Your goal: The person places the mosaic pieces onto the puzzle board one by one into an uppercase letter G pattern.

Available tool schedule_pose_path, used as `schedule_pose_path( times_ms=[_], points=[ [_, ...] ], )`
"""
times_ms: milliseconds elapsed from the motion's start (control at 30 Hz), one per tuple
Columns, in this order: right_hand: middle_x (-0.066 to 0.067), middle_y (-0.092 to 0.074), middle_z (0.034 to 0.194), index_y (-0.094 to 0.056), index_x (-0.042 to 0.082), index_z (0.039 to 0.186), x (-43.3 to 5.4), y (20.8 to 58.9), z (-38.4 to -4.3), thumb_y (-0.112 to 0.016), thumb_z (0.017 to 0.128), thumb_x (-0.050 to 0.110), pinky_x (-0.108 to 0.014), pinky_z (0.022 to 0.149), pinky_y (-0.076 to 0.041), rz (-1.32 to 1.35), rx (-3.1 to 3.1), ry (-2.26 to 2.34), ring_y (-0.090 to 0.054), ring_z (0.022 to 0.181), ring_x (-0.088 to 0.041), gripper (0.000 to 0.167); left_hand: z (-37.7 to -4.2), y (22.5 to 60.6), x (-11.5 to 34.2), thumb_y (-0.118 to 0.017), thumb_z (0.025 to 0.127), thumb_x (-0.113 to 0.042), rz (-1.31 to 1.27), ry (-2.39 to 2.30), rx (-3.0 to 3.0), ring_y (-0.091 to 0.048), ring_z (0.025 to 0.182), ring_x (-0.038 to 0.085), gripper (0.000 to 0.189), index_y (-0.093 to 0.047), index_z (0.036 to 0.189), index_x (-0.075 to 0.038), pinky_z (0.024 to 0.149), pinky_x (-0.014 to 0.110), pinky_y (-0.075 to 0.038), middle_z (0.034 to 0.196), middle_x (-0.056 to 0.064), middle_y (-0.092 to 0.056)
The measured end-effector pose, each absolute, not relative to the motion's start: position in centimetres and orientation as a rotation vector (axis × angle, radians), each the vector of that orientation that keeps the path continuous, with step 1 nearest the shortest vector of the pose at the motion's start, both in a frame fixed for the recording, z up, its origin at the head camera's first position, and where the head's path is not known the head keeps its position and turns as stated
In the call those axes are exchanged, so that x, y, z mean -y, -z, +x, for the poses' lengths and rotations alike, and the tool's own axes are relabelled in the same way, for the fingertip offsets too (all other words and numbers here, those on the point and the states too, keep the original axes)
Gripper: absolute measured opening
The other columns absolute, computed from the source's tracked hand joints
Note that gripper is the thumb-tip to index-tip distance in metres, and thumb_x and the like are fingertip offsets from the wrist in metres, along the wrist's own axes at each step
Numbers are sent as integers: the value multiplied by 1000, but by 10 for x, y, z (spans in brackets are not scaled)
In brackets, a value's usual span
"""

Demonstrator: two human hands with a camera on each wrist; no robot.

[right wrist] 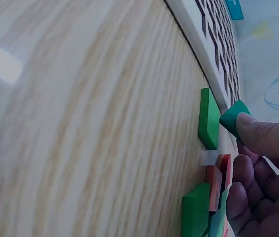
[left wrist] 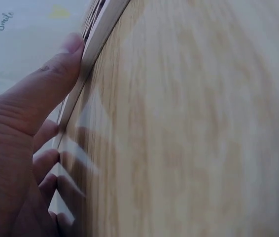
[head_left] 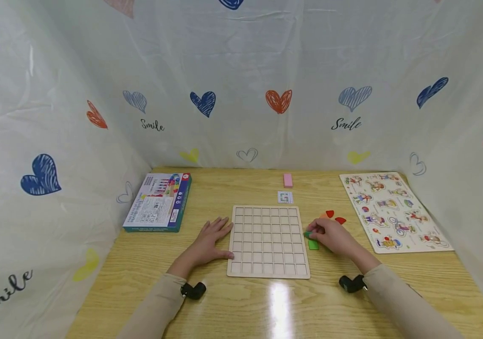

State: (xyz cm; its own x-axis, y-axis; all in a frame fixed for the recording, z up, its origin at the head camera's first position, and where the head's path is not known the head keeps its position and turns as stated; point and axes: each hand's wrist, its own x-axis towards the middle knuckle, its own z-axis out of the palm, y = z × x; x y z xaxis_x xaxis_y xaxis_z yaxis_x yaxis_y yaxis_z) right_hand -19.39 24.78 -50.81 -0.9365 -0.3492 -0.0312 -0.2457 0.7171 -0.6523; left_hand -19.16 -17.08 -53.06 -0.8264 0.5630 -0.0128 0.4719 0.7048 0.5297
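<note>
A square wooden grid board (head_left: 268, 242) lies flat on the table between the hands. My left hand (head_left: 210, 240) rests beside its left side with fingers spread; in the left wrist view the thumb (left wrist: 63, 61) touches the board's edge. Just off the board's right side, my right hand (head_left: 333, 235) pinches a small dark green block (right wrist: 234, 118) between thumb and fingers. A bright green tile (head_left: 313, 245) lies below that hand, close to the board. Red pieces (head_left: 340, 220) show beyond the hand, which partly hides the others there. Another green block (right wrist: 196, 210) is near the fingers.
A small printed card (head_left: 285, 197) and a pink block (head_left: 288, 180) lie behind the board. On the left is a colourful flat box (head_left: 156, 202) bearing a white printed sheet. A picture puzzle board (head_left: 411, 203) lies at the right, near the patterned curtain (head_left: 245, 70).
</note>
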Motion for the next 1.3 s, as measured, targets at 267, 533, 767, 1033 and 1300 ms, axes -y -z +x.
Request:
schedule_pose_path(
  times_ms=[267,533,767,1033,1300],
  points=[
    [7,-66,92,-68,14,100,-238,503,-202,-67,101,23,-30,75,-49,-532,-2734,1057,-57,82,-14,10,-192,531,171,-80,84,-52,792,-771,-2727,-10,156,33,96,-35,160,-12,125,55,0,168,11,-22],
    [7,-64,89,-69,21,104,-215,502,-216,-69,99,24,-29,72,-48,-579,-2706,1094,-56,80,-14,5,-192,531,171,-80,84,-52,785,-784,-2719,-10,156,33,96,-36,160,-12,125,55,0,168,11,-23],
    [4,-64,92,-71,21,108,-183,502,-233,-66,101,22,-31,73,-49,-595,-2684,1118,-56,82,-15,8,-192,530,171,-81,83,-51,790,-805,-2711,-11,156,35,96,-36,159,-11,124,56,0,167,12,-24],
    [6,-63,86,-71,19,104,-144,508,-251,-66,100,15,-30,72,-48,-728,-2641,1190,-55,77,-13,7,-192,530,171,-80,83,-53,769,-803,-2696,-8,156,32,98,-33,161,-14,125,55,3,169,9,-20],
    [5,-63,88,-70,18,106,-113,510,-261,-65,101,17,-31,73,-48,-739,-2652,1146,-55,78,-13,7,-193,531,171,-79,83,-55,749,-819,-2688,-7,157,31,98,-34,161,-16,125,54,4,169,8,-20]
  ],
)
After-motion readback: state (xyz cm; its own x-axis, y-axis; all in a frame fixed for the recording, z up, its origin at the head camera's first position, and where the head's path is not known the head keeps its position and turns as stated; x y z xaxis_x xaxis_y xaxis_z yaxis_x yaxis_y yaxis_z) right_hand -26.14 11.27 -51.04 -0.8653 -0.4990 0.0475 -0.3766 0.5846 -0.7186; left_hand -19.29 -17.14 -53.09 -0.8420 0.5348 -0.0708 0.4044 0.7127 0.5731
